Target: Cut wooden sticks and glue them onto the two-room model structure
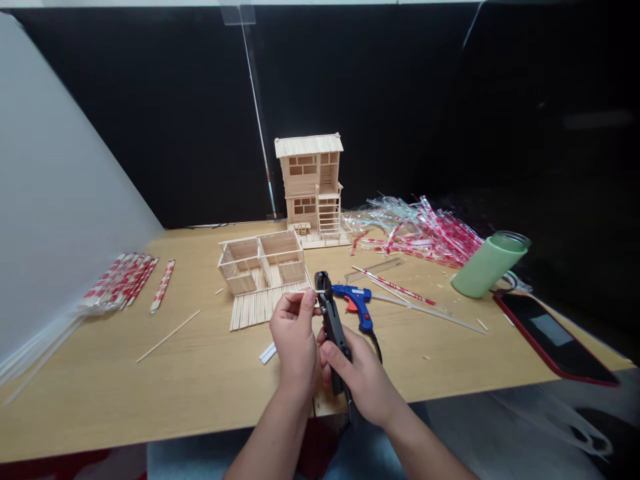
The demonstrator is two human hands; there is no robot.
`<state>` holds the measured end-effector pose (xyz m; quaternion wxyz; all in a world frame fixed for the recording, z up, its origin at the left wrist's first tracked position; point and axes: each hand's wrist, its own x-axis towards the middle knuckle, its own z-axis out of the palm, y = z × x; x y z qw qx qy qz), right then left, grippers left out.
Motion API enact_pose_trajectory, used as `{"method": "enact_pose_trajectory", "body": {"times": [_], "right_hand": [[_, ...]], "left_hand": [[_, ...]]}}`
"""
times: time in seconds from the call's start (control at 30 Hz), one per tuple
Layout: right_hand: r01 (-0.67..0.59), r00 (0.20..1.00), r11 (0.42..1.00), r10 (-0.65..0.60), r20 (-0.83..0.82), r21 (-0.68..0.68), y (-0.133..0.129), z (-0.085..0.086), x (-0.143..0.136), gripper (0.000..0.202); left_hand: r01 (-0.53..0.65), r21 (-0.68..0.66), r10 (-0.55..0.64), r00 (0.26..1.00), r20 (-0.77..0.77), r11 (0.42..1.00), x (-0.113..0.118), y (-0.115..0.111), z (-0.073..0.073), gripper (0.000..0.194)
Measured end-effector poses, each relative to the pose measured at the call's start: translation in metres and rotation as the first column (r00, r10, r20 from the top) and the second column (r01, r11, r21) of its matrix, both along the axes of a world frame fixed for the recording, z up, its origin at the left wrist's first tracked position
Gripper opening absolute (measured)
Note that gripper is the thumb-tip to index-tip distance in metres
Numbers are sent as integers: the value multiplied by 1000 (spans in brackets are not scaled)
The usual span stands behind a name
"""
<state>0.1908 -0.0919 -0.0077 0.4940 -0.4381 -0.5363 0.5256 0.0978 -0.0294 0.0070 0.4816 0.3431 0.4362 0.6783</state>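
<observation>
My right hand is wrapped round the handles of a black hand cutter, whose head points away from me. My left hand pinches a thin wooden stick between thumb and finger, its end at the cutter's jaws. Just beyond both hands lies a low model of wooden sticks with partitioned rooms and a slatted deck, partly hidden by my left hand. A blue glue gun with an orange trigger rests right of the cutter. Near my left wrist lies a small white strip.
A two-storey stick house stands at the back. Wrapped chopsticks lie left, with a loose stick nearer. To the right are crumpled wrappers, a ruler, a tilted green jar and a red-edged phone.
</observation>
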Motion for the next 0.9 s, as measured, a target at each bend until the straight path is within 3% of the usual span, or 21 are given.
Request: {"method": "enact_pose_trajectory", "body": {"times": [0.37, 0.53, 0.67, 0.9], "right_hand": [[94, 982, 991, -108, 153, 99, 4, -1, -2, 35], [102, 985, 995, -103, 136, 14, 3, 1, -4, 36], [157, 968, 987, -161, 192, 33, 5, 1, -5, 37], [187, 962, 981, -174, 208, -44, 9, -13, 3, 46]], "left_hand": [[-7, 0, 7, 1000, -20, 1000, 2, 2, -3, 33], [-10, 17, 10, 1000, -13, 1000, 3, 3, -5, 31], [-5, 23, 5, 1000, -5, 1000, 4, 6, -6, 29], [68, 32, -70, 995, 69, 997, 10, 11, -3, 26]]}}
